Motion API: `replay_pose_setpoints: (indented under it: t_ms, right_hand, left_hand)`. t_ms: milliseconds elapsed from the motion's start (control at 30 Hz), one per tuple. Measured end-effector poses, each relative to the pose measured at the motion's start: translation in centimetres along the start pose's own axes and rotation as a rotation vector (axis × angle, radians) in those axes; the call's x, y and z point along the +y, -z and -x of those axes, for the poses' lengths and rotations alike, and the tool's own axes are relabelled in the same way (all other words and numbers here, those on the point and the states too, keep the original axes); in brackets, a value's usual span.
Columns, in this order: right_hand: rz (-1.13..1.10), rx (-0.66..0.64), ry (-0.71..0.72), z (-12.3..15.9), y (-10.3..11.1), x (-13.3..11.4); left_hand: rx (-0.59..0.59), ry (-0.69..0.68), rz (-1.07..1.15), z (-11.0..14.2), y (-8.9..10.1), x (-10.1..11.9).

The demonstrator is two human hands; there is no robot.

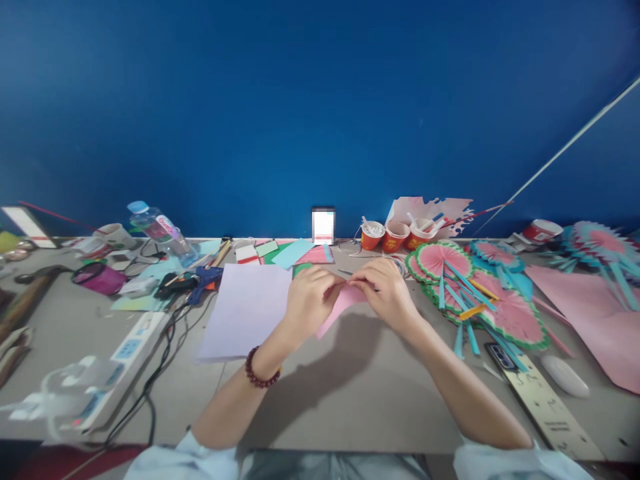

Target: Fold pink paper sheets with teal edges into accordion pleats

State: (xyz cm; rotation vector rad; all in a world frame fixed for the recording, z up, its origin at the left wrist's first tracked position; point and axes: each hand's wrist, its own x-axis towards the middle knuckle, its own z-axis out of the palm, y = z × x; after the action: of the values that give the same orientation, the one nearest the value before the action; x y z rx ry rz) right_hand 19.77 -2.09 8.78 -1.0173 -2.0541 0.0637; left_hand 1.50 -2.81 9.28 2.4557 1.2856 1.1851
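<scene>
A small piece of pink paper [341, 308] is held up between my two hands, above the middle of the table. My left hand [314, 293] pinches its upper edge, fingers closed. Close beside it, my right hand [384, 291] pinches the same edge, fingertips nearly meeting the left ones. Part of the paper is hidden behind the fingers. Left of my left hand lies a stack of pale lilac paper [245, 310]. A thin pointed tool, too small to name, shows just behind my fingertips.
On the right lie watermelon-patterned paper fans [515, 310], a white mouse [565, 375] and pink sheets [595, 327]. Red paper cups [373, 235] stand at the back near a phone [323, 227]. A bottle [163, 230], blue glue gun [206, 283] and power strip [125, 367] occupy the left.
</scene>
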Motion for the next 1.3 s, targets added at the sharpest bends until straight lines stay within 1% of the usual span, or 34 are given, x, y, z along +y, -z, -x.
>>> replay_pose_setpoints:
  t_ms: [67, 133, 267, 333, 600, 900, 1100, 1300]
  right_hand:
    - [-0.037, -0.018, -0.012, -0.1, 0.1, 0.0]
    - [-0.062, -0.017, -0.034, -0.1, 0.3, 0.0]
    - [-0.090, -0.008, -0.066, -0.1, 0.5, 0.1]
    - [-0.108, -0.017, -0.074, -0.1, 0.5, 0.2]
    - [-0.134, -0.033, -0.099, -0.3, 0.5, 0.3]
    - [-0.122, -0.027, -0.092, -0.3, 0.6, 0.1]
    - [-0.126, -0.022, -0.078, -0.2, 0.6, -0.4]
    - [-0.074, -0.038, -0.027, -0.2, 0.8, -0.8]
  left_hand:
    - [0.021, -0.026, -0.020, 0.1, -0.1, 0.0]
    - [0.006, -0.026, -0.003, 0.0, 0.0, 0.0]
    - [-0.107, -0.012, 0.022, -0.2, 0.6, 0.0]
    - [-0.134, -0.004, 0.014, -0.4, 0.8, 0.0]
    - [-0.109, 0.079, 0.045, -0.3, 0.6, -0.3]
    - [-0.073, 0.111, 0.065, -0.2, 0.4, -0.5]
    - [-0.002, 0.066, 0.018, 0.1, 0.3, -0.4]
    - [-0.017, 0.019, -0.040, 0.1, 0.3, 0.1]
